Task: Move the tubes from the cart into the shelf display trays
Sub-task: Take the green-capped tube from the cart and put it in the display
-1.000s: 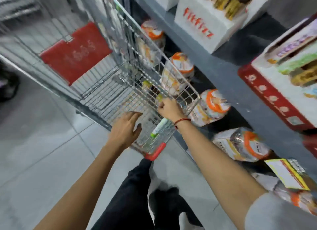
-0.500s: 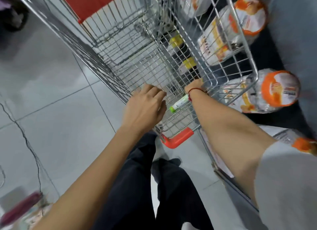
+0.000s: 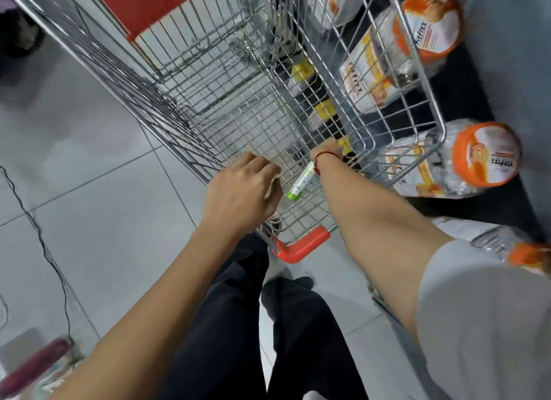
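I look down into a wire shopping cart (image 3: 226,107). A white tube with a green cap (image 3: 300,182) lies along the cart floor, its upper end hidden under my right wrist. Several yellow-capped tubes (image 3: 323,110) show along the cart's right wall. My right hand (image 3: 325,149) reaches deep into the cart beside the nearest yellow cap; its fingers are hidden. Palm down on the wire floor, my left hand (image 3: 241,190) sits just left of the green-capped tube, fingers curled under and palm hidden. No display trays are in view.
Orange-topped wrapped packs (image 3: 483,158) lie on the low dark shelf right of the cart. The cart's red corner bumper (image 3: 302,244) is near my legs. A grey tiled floor (image 3: 89,190) with a thin black cable (image 3: 44,244) lies to the left.
My view has swung down from the shelves to the cart floor. My left hand's fingers have curled in more. Both hands stay at the same spot in the cart.
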Demonstrator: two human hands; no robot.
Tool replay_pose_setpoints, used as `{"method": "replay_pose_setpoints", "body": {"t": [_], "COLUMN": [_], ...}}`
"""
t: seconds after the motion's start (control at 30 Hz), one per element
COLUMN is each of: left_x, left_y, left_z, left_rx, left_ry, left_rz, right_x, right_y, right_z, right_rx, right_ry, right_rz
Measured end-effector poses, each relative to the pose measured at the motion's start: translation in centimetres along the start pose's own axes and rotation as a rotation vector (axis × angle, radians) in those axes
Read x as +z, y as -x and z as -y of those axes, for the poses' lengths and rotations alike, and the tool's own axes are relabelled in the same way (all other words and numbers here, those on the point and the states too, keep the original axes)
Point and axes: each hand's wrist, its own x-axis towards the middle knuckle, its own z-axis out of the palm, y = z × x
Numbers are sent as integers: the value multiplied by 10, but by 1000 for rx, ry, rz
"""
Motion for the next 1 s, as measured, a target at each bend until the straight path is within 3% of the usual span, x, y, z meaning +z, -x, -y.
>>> {"method": "replay_pose_setpoints", "body": {"t": [0.33, 0.57, 0.83, 1.0], "left_x": [-4, -13, -33, -31], "left_y": [0, -7, -60, -76], "left_z": [-1, -12, -122, -207], "left_rx": [-15, -1, 355, 617], "left_ry": [-14, 86, 132, 192], "left_rz": [40, 90, 2, -12], "right_x": [-67, -178, -293, -338], "right_y": [61, 142, 243, 296], "right_z": [3, -27, -105, -183], "right_rx": [-283, -462, -494, -439], "right_ry": [-83, -213, -165, -162], "right_rz": [-12, -146, -525, -613]}}
